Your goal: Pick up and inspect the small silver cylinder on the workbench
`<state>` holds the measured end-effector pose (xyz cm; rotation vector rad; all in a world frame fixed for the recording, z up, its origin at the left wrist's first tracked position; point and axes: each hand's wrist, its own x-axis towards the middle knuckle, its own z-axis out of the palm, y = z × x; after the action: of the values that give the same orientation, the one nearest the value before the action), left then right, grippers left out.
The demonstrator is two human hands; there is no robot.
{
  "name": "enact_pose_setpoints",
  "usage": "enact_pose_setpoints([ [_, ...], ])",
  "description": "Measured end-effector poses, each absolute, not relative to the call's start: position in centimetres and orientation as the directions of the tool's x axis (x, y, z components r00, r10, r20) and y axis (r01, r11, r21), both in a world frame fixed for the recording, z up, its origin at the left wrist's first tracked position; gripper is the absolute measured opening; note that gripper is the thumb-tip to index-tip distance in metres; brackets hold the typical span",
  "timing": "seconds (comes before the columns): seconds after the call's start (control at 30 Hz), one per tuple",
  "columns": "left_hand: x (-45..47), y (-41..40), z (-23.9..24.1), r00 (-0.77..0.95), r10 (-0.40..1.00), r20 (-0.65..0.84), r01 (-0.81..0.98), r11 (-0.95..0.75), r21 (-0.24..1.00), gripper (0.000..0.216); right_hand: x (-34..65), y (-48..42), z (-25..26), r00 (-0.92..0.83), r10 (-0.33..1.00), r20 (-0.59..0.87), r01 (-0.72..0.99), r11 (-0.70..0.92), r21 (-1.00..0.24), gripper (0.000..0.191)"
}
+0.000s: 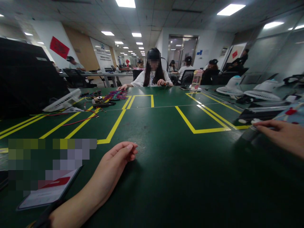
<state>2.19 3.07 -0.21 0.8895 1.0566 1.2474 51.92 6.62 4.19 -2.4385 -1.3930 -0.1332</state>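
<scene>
My left hand (118,158) is above the green table (166,177) at the centre, its fingers curled in and the thumb pressed to the index finger. Whatever may be in that pinch is too small or hidden to name. At the right edge, my right hand (280,134) has thumb and fingers closed at the whitish top of a greyish, see-through-looking item (249,133). Blur hides what kind of thing it is. A badge-like card (51,190) in a dark-edged holder lies left of my left forearm, partly covered by pixelation.
Yellow tape lines (116,126) mark the table. Wires (117,94) and small parts lie at the far left, near a white slotted item (63,99) and a black monitor (23,79). A bottle (196,81) and white fans (231,86) stand at the right. Another person (154,72) sits opposite.
</scene>
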Motion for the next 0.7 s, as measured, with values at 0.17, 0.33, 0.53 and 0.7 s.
enact_pose_setpoints([
  [0.17,2.2,3.2,-0.2,0.017,0.993,-0.118,-0.281,0.118,0.952,0.012,52.4,6.8,3.5,0.511,0.824,0.245,0.850,-0.440,-0.290,0.052],
  [0.33,2.2,3.1,-0.4,0.012,0.994,-0.109,-0.259,0.108,0.960,0.012,50.0,6.3,2.5,0.447,0.840,0.306,0.875,-0.340,-0.345,0.062],
  [0.53,2.4,3.2,-0.4,0.005,0.997,-0.080,-0.191,0.079,0.978,0.013,36.8,3.9,1.1,-0.059,0.913,0.403,0.730,0.315,-0.606,0.052],
  [0.7,2.2,3.2,-0.3,-0.003,0.999,-0.040,-0.099,0.040,0.994,0.013,27.1,2.4,0.5,-0.425,0.852,0.305,0.579,0.515,-0.632,0.043],
])
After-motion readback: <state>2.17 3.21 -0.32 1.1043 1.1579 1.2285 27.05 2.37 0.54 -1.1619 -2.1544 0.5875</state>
